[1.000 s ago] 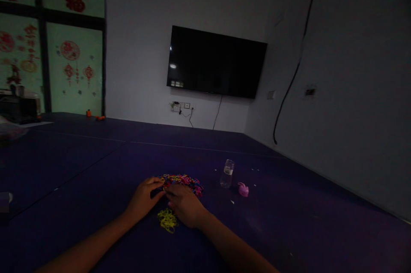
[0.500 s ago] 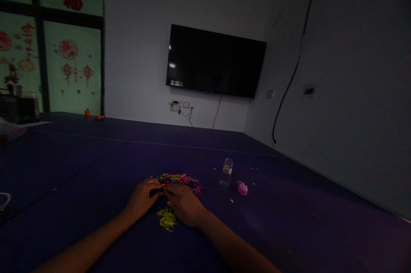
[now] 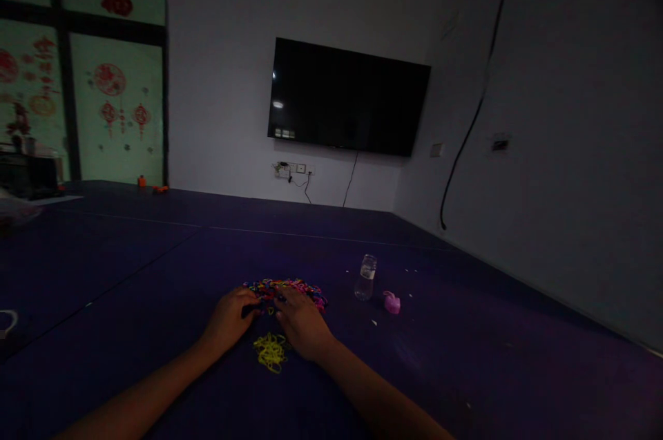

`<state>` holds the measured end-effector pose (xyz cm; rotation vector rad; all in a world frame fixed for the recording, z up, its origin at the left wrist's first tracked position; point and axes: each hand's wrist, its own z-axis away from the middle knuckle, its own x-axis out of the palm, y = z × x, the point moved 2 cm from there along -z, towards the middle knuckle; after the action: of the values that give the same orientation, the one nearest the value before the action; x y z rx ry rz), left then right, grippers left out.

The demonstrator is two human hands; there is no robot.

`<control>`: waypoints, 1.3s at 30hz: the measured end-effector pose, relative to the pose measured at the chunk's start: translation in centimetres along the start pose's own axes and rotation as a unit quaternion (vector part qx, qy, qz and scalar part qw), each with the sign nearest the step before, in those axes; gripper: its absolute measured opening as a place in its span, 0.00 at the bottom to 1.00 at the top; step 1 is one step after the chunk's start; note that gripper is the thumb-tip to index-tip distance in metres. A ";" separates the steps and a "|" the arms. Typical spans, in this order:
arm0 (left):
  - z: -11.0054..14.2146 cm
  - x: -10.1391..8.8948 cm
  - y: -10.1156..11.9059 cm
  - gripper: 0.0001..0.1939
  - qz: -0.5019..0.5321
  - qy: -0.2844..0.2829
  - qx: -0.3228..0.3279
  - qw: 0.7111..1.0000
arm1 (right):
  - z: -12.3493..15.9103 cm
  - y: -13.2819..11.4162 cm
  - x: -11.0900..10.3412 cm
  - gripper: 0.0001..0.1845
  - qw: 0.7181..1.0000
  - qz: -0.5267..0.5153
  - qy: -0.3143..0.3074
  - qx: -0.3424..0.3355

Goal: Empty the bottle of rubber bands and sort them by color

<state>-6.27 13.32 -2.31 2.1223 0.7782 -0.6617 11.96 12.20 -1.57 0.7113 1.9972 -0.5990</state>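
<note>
A pile of small multicoloured rubber bands [image 3: 282, 284] lies on the dark purple-blue surface. My left hand [image 3: 228, 319] rests at the pile's left edge, fingers curved and thumb apart from them, with nothing visible in its grip. Over the right front part of the pile, my right hand [image 3: 304, 326] lies with its fingers stretched out. Between the hands is a single yellow rubber band [image 3: 270, 311]. Closer to me sits a small heap of yellow rubber bands [image 3: 270, 353], separate from the mixed pile.
To the right of the pile stands a clear bottle [image 3: 365, 278], with a pink cap [image 3: 392, 302] beside it. White scraps [image 3: 373, 322] are scattered nearby. Orange objects [image 3: 160, 189] lie at the far left edge. A television [image 3: 347, 98] hangs on the far wall.
My right hand has shifted slightly right, away from my left hand. A single yellow band now shows between them. The left hand has hardly moved.
</note>
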 end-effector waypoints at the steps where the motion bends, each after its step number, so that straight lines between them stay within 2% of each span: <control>1: 0.0 0.0 0.0 0.08 -0.003 0.004 -0.004 1.000 | 0.0 0.0 0.0 0.18 1.000 -0.007 -0.002 -0.011; 6: 0.0 -0.2 -0.1 0.10 0.002 0.026 -0.004 1.000 | -0.1 0.1 0.2 0.16 0.997 -0.025 -0.036 -0.066; 14: 0.1 -0.5 0.5 0.10 0.037 0.038 -0.011 0.999 | -0.1 0.3 0.6 0.15 0.998 -0.027 -0.031 -0.041; 16: 0.2 -0.6 1.1 0.09 0.053 0.017 -0.015 0.998 | -0.1 0.3 0.6 0.14 0.999 -0.030 -0.025 -0.037; 22: 0.6 -0.7 2.4 0.07 0.146 -0.109 -0.033 0.983 | -0.2 0.3 0.5 0.13 0.999 -0.025 -0.016 -0.040; 26: 0.6 -0.7 2.6 0.11 0.201 -0.159 -0.044 0.965 | -0.2 0.2 0.4 0.14 0.998 -0.030 -0.026 -0.051; 28: 0.4 -0.8 2.5 0.13 0.204 -0.142 -0.055 0.967 | -0.3 0.2 0.4 0.13 0.998 -0.034 -0.029 -0.047; 29: 0.2 -1.0 2.2 0.15 0.200 -0.116 -0.065 0.971 | -0.3 0.2 0.4 0.13 0.998 -0.036 -0.029 -0.042; 32: -0.2 -1.5 1.0 0.17 0.178 0.006 -0.114 0.977 | -0.3 0.3 0.4 0.11 0.999 -0.037 -0.023 -0.031; 35: -0.3 -1.7 -0.7 0.14 0.138 0.112 -0.165 0.970 | -0.3 0.3 0.3 0.11 0.998 -0.049 0.005 -0.034; 37: -0.3 -1.6 -1.5 0.12 0.095 0.125 -0.172 0.972 | -0.2 0.2 0.0 0.12 0.996 -0.070 0.034 -0.048; 39: -0.3 -1.4 -2.0 0.10 0.061 0.103 -0.174 0.977 | 0.0 0.2 -0.4 0.14 0.992 -0.087 0.057 -0.068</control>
<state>-8.53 14.17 -2.16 1.9122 0.8014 -0.2209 12.21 12.23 -1.25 0.5031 2.1985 -0.5276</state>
